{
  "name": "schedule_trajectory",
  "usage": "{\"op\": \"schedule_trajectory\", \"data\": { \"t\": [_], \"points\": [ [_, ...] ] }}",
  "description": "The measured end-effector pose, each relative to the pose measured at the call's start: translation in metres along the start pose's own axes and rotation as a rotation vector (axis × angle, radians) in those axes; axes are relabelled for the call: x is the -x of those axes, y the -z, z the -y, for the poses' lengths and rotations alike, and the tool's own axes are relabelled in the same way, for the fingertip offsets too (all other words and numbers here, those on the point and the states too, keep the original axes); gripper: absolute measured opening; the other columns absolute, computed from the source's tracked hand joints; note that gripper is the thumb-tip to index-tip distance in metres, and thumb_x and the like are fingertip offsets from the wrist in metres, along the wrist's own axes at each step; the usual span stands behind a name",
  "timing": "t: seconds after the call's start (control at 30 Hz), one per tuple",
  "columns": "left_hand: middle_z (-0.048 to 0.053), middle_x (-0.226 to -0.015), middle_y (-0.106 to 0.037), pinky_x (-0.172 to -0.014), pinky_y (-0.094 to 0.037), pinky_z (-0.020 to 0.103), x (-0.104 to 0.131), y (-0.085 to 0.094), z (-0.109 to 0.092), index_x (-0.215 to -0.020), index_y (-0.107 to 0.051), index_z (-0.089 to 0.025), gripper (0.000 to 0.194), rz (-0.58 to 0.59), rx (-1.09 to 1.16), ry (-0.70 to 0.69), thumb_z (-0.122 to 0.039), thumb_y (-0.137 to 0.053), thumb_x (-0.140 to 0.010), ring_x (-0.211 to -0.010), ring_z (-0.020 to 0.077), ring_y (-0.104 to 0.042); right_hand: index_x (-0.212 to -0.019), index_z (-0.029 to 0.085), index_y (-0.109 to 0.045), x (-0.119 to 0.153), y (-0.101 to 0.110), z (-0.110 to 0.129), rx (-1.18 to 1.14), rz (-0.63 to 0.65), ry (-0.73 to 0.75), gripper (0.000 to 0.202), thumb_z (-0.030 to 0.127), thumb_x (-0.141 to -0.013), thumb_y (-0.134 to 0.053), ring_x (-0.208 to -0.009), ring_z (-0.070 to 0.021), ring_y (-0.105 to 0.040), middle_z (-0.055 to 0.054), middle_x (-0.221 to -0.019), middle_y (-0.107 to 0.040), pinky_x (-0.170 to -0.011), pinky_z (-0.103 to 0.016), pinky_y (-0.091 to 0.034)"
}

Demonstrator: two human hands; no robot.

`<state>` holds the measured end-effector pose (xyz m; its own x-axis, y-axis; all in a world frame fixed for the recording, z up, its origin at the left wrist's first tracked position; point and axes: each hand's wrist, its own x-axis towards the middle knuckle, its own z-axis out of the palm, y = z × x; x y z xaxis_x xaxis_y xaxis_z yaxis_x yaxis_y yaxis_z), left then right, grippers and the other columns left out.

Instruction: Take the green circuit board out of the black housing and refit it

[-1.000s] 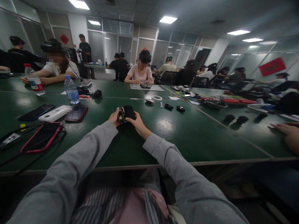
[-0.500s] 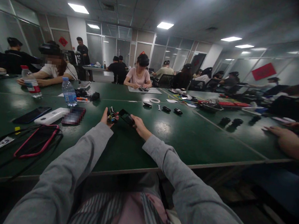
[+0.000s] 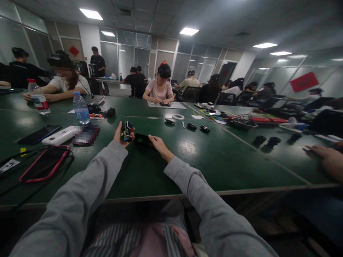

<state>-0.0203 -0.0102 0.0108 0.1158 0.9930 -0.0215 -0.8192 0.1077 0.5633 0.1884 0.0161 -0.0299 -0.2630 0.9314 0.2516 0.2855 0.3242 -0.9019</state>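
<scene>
My left hand point(image 3: 118, 134) is closed around a small device with exposed circuit parts point(image 3: 126, 131), held above the green table point(image 3: 205, 160). To its right, my right hand point(image 3: 161, 147) grips a flat black piece point(image 3: 143, 140) by its right end. The two held items are close together, with a narrow gap between them. Farther back on the table lie several small black parts, one of them here point(image 3: 191, 126), with a small wrench point(image 3: 183, 125) and a white ring point(image 3: 178, 117).
On the left stand two bottles, one blue-capped point(image 3: 80, 108) and one red-capped point(image 3: 39, 97), near phones, a white device point(image 3: 60, 135) and a pink-edged case point(image 3: 45, 164) with black straps. Another person's hand point(image 3: 330, 159) rests at the right. Across the table sits a person in pink point(image 3: 160, 89).
The black piece in my right hand has turned flatter and dropped slightly. The circuit device in my left hand has tilted a little. The whole view has shifted slightly.
</scene>
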Motion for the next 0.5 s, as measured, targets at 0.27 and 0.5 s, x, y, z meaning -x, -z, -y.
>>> {"op": "schedule_trajectory", "data": {
  "t": [0.27, 0.5],
  "points": [
    [0.007, -0.075, -0.061, -0.046, -0.045, 0.023, 0.015, -0.015, 0.000, -0.104, -0.060, -0.015, 0.050, 0.064, -0.072, 0.041, -0.058, -0.042, -0.084, -0.049, 0.0090, -0.051, -0.076, 0.016, -0.065, -0.002, 0.000, -0.004, 0.091, 0.009, 0.075, 0.050, 0.060, -0.082, -0.042, -0.067, -0.0135, -0.050, -0.001, -0.070, -0.059, -0.062, -0.023, -0.036],
    [0.007, -0.076, -0.061, -0.046, -0.045, 0.024, 0.021, -0.025, 0.002, -0.107, -0.059, -0.016, 0.051, 0.046, -0.088, 0.044, -0.058, -0.043, -0.083, -0.048, 0.0087, -0.050, -0.087, 0.020, -0.066, -0.003, 0.005, 0.002, 0.126, -0.140, 0.158, 0.034, 0.046, -0.086, -0.045, -0.075, -0.0157, -0.054, -0.002, -0.078, -0.062, -0.076, -0.028, -0.040]
  ]
}}
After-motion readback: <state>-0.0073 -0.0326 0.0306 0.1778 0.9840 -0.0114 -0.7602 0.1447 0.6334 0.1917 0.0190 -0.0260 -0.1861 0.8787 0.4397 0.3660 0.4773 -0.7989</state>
